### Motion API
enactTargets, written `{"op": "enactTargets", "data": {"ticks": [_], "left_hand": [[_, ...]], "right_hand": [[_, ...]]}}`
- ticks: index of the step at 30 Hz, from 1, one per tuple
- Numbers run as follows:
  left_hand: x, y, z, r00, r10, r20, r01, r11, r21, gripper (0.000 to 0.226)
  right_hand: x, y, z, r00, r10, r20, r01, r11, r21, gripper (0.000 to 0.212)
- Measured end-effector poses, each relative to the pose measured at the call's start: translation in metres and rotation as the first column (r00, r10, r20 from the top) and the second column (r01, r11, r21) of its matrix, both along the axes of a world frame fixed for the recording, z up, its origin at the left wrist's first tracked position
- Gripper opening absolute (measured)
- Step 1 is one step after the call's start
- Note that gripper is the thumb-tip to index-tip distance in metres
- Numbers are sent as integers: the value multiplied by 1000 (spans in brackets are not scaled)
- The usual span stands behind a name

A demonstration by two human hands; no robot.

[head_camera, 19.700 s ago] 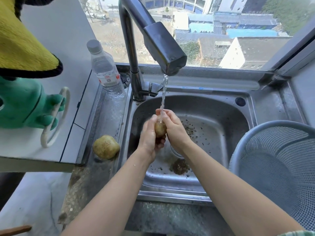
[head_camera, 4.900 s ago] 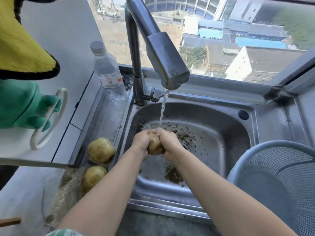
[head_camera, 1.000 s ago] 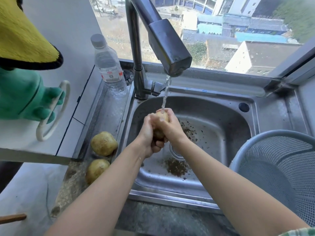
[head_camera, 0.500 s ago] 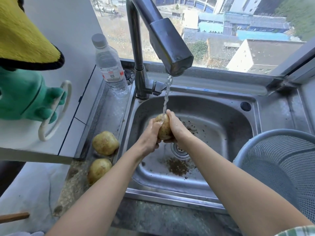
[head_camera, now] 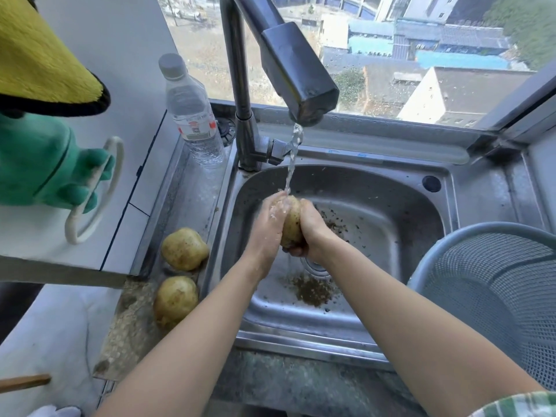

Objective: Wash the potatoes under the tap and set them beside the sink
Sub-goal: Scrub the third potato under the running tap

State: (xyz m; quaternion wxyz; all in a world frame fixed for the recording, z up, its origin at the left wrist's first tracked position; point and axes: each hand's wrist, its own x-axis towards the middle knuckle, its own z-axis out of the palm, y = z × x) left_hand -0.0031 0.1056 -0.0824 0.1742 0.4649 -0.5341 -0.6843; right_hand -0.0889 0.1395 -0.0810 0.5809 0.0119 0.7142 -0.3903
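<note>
Tap [head_camera: 296, 70] running; thin stream falls into the sink [head_camera: 391, 224]. Both hands over the basin, pressed together around one potato [head_camera: 291, 225], held upright in the stream. Left hand [head_camera: 269, 227] flat against its left side, water splashing on the fingers; right hand [head_camera: 311, 233] wrapped round its right side and underneath. Two more potatoes on the sink's left ledge: one [head_camera: 184, 248] midway along, another [head_camera: 176, 299] just in front of it at the near corner. Bottle [head_camera: 192, 115] at the ledge's far corner. Dirt specks in the basin near the drain. Grey colander [head_camera: 493, 296] on the sink's right edge.
</note>
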Motion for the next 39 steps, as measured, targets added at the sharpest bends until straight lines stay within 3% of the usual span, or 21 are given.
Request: {"op": "enactTargets", "data": {"ticks": [3, 5, 7, 13, 20, 24, 26, 29, 32, 36, 39], "left_hand": [[-3, 1, -1, 967, 253, -32, -247, 960, 132, 25], [-5, -5, 0, 896, 444, -19, -416, 853, 314, 27], [-5, -8, -2, 846, 533, 11, -500, 786, 364, 28], [-4, 4, -3, 860, 510, 38, -496, 815, 300, 40], [-4, -7, -7, 856, 511, 75, -513, 822, 247, 34], [-1, -16, -5, 817, 560, 138, -573, 761, 305, 27], [-1, -15, -4, 838, 525, 147, -543, 779, 314, 28], [-2, -7, -3, 914, 374, 156, -404, 863, 303, 35], [0, -8, -4, 935, 304, 181, -343, 906, 248, 44], [5, -21, -5, 857, 450, 251, -513, 792, 331, 42], [6, -17, -6, 853, 463, 243, -522, 761, 385, 56]], "right_hand": [[4, -3, 3, 991, 63, -119, -67, 997, -33, 59], [6, -3, 5, 979, 80, -186, -96, 992, -83, 50], [7, -3, 3, 969, 77, -236, -112, 984, -138, 41], [14, 1, -5, 965, -94, -243, 26, 962, -272, 27], [7, 0, 4, 965, -203, 168, 250, 903, -350, 26], [6, 3, 3, 938, -122, 324, 256, 874, -413, 27], [8, 2, 3, 955, -155, 253, 252, 874, -414, 27], [13, -2, 1, 964, -265, 28, 260, 914, -312, 32], [7, -3, 0, 976, -215, 34, 215, 929, -301, 28], [1, 4, 2, 969, -36, 242, 148, 875, -460, 39], [5, 5, -2, 997, -11, 78, 47, 875, -482, 38]]}}
